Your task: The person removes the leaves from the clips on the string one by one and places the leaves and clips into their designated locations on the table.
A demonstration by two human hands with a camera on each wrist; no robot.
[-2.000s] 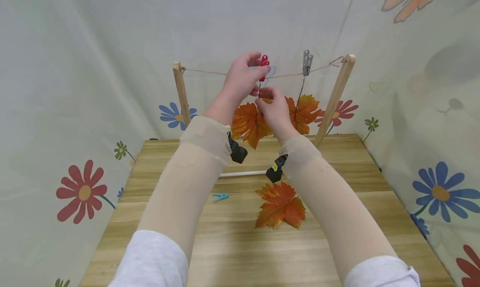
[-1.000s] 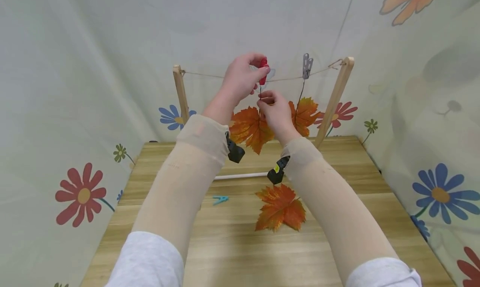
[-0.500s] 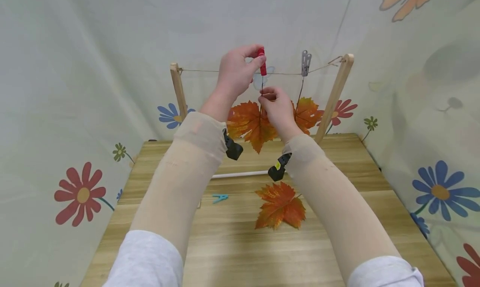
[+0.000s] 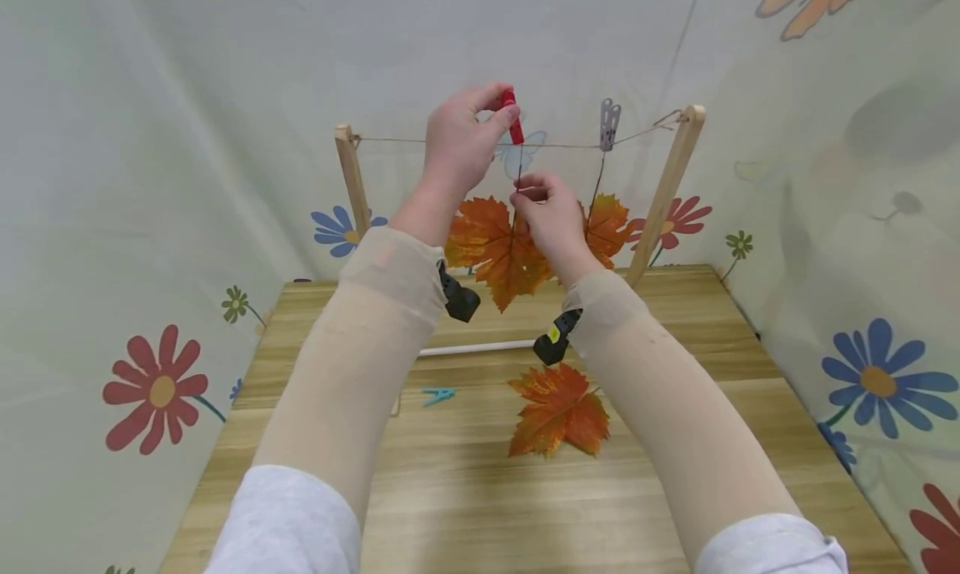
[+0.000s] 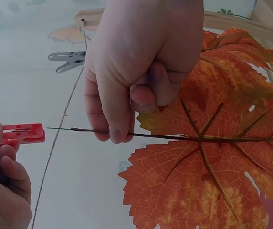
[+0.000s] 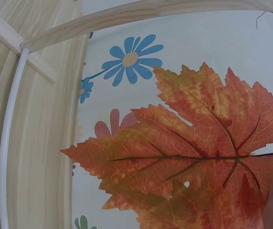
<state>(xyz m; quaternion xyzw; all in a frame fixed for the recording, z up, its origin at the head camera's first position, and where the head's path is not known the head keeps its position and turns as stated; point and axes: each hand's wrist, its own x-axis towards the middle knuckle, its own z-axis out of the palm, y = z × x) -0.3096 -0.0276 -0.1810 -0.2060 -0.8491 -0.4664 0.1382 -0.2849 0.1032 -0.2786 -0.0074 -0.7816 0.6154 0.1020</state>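
In the head view my left hand [image 4: 459, 145] pinches a red clothespin [image 4: 516, 132] at the twine [image 4: 566, 146]. The left wrist view shows the clothespin's nose [image 5: 38, 132] beside the tip of a dark leaf stem [image 5: 146, 136], which crosses the twine. My right hand [image 4: 553, 224] pinches that stem between thumb and fingers, and the orange maple leaf [image 4: 498, 253] hangs below. To the right, a grey clothespin [image 4: 610, 128] on the twine holds a second maple leaf [image 4: 607, 224] by its stem. In the right wrist view the held leaf [image 6: 189, 138] fills much of the picture.
Wooden posts [image 4: 352, 174] carry the twine, the other post [image 4: 670, 191] standing at right. A white rod [image 4: 480, 348] runs low between them. On the wooden table [image 4: 480, 507] lie a third maple leaf [image 4: 558, 416] and a teal clothespin [image 4: 438, 396]. Flower-printed cloth surrounds the table.
My left hand has moved up and left with the red clothespin, its fingers now closer around the handles. The pinched leaf has shifted slightly left. My right hand stays nearly in place.
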